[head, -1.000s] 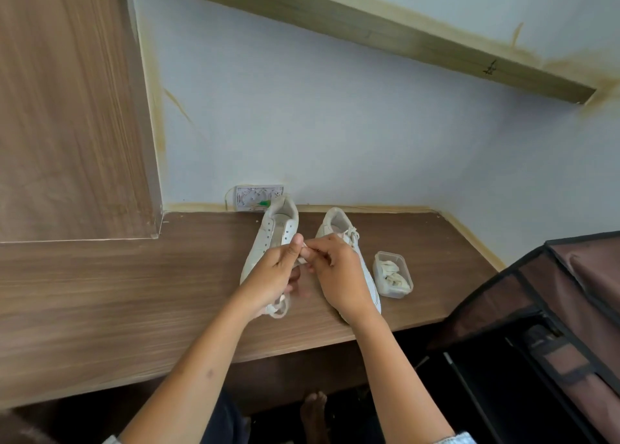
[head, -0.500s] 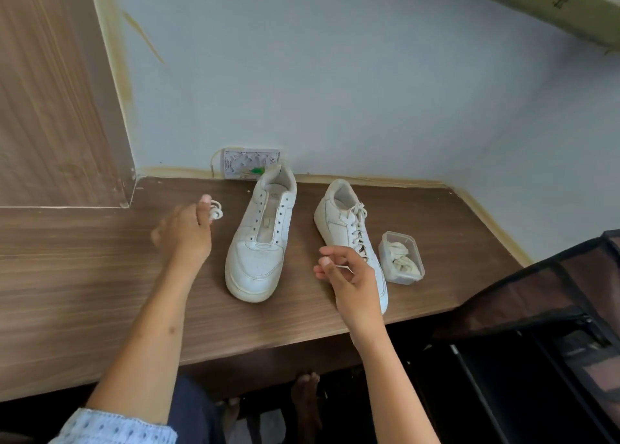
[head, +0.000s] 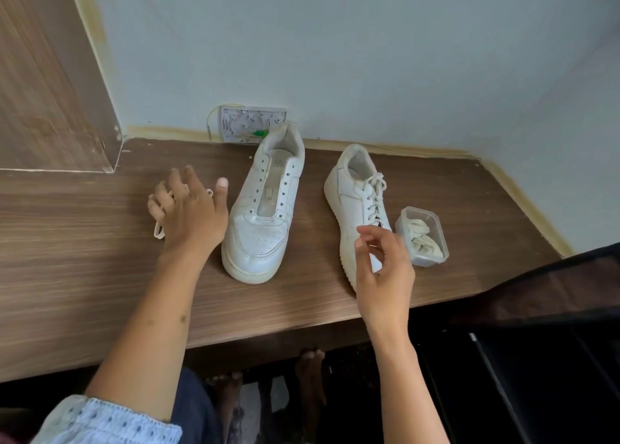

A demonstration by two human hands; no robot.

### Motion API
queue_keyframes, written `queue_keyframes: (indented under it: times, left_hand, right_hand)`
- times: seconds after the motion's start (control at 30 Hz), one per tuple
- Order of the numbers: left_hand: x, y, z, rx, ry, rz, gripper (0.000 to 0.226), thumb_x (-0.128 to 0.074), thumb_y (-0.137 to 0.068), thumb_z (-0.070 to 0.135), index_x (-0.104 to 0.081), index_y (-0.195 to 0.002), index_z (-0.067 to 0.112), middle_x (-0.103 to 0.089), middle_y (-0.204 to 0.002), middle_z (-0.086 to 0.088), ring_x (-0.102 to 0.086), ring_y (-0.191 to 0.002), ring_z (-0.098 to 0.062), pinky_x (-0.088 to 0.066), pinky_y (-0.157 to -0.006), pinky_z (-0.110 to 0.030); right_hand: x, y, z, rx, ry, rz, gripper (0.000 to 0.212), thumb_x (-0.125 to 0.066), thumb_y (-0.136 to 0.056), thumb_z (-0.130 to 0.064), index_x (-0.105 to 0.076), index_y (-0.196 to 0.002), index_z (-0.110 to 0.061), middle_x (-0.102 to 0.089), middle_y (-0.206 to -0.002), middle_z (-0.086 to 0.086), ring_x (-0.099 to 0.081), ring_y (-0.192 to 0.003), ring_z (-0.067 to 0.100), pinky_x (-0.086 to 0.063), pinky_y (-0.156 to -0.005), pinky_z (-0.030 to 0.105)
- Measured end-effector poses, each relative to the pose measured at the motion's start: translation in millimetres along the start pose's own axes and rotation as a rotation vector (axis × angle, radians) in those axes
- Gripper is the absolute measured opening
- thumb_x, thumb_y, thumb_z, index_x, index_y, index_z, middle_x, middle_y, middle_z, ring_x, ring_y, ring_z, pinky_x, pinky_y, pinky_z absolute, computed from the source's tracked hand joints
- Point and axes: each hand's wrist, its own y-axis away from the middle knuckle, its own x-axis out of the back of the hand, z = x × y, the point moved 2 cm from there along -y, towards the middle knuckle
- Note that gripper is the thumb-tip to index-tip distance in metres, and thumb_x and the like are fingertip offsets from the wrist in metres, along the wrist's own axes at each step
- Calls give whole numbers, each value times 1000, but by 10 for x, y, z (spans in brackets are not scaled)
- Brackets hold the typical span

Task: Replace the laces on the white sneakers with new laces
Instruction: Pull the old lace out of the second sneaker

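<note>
Two white sneakers stand on the wooden desk point(head: 84, 259), toes toward me. The left sneaker point(head: 265, 205) has bare eyelets with no lace. The right sneaker point(head: 355, 205) is still laced and tied. My left hand point(head: 189, 215) lies spread, fingers relaxed, over a bunched white lace point(head: 159, 232) on the desk left of the unlaced sneaker; most of the lace is hidden under it. My right hand point(head: 382, 266) hovers over the toe of the laced sneaker, fingers loosely curled, holding nothing. A small clear plastic box point(head: 424, 261) with cream laces point(head: 421, 237) sits right of that sneaker.
A white wall socket plate point(head: 250, 123) sits behind the left sneaker's heel. A wooden cabinet side point(head: 40, 91) rises at the left. A dark fabric wardrobe point(head: 553, 296) stands at the right, past the desk's corner. Bare feet show under the desk edge.
My hands parted from above the left sneaker. My left hand carried the removed lace leftward and laid it on the desk, opening over it. My right hand drifted right, over the laced sneaker.
</note>
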Motion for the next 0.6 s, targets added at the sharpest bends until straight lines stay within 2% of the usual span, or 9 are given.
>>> queue_keyframes:
  times: [0.1,0.17,0.27,0.37,0.43,0.5,0.6]
  left_hand:
    - [47,106,162,-148,103,-48,69,-25,-101,53,-17,-156,12,-14,-162,-13,-7,-148,-34,-5,-118,-51]
    - [62,191,276,-229,165,-108,75,-28,-98,59,-13,-157,15,-14,-162,-10,-9,-148,-31,-10,-118,-49]
    - [17,325,451,-329,157,-153,88,-38,-91,67,-10,-157,15,-15,-162,-9,-14,-147,-32,-17,-117,-47]
    - [-65,392,558,-332,133,-196,103,-55,-86,64,1,-157,14,-8,-164,-9,-13,-148,-32,-17,-117,-48]
    - [-100,398,577,-326,103,-179,109,-63,-85,59,4,-156,12,-6,-164,-11,-15,-148,-34,-19,-116,-49]
    - [-120,400,598,-313,80,-157,108,-65,-86,53,5,-156,10,-6,-164,-13,-14,-148,-35,-18,-117,-50]
    - [-139,443,686,-356,48,-61,104,-68,-86,41,2,-156,9,-4,-164,-14,-7,-149,-35,-8,-119,-51]
  right_hand:
    - [14,-50,100,27,170,29,23,-58,-97,-16,-62,-118,-23,-49,-115,-12,-50,-108,0,-42,-90,18]
    - [33,-87,168,43,276,52,32,-62,-94,-19,-57,-126,-21,-45,-124,-6,-45,-118,8,-39,-99,27]
    - [92,-160,268,14,442,76,58,-68,-89,-38,-45,-140,-21,-42,-140,4,-37,-133,19,-29,-110,38]
    - [136,-214,380,-146,471,-47,82,-60,-85,-63,-27,-151,-27,-26,-155,8,-25,-144,24,-26,-115,48]
    - [121,-222,425,-215,440,-126,85,-55,-83,-70,-25,-153,-31,-14,-161,5,-10,-149,21,-21,-118,47]
    - [93,-219,433,-188,456,-126,82,-54,-85,-69,-28,-152,-29,-17,-162,3,-9,-149,19,-18,-118,44]
    - [47,-203,412,-101,503,-51,78,-57,-87,-63,-36,-149,-21,-38,-153,4,-18,-147,20,-17,-116,42]
